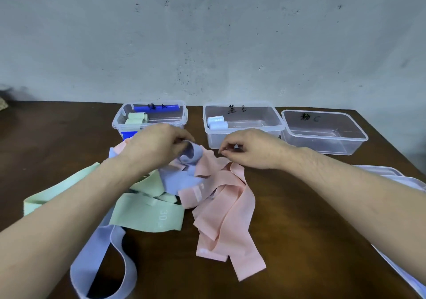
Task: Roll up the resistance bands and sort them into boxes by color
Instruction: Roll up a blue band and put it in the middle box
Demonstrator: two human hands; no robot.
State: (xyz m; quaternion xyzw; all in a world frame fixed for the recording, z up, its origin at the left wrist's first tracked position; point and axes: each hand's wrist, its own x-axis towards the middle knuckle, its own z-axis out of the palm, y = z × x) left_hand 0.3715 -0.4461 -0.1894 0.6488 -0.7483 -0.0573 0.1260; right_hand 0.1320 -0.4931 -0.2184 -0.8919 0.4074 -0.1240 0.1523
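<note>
head view. dark wooden tabletop (pixel 288 218) against a grey scuffed wall (pixel 207 33).

left hand (pixel 156 146): reaching over the pile, fingers curled down onto a bunched fold of the blue-lilac band (pixel 191 155), pinching it at the top of the heap.

right hand (pixel 249 149): near the left hand but apart from it, thumb and forefinger pressed together on the upper edge of a pink band (pixel 230 206) at the far end of the pile.

loose bands, tangled mid-tabletop: green band (pixel 147 215) printed "30", lying flat toward the left and partly under the left forearm; second blue-lilac band (pixel 103 264) looping toward the near edge; pink bands folded over one another to the right, one tail running toward the near right.

boxes, row along the far side: left clear box (pixel 149 116), handwritten label ending "a", holding two rolled green bands (pixel 136 117), with blue clips at its far and near rims; middle clear box (pixel 244 123), label ending "b", holding rolled pale-blue bands (pixel 216 122) at its left end; right clear box (pixel 322 132), label ending "c", contents not discernible.

clear lids (pixel 401 183) stacked at the right edge of the tabletop, just beside the right forearm.
</note>
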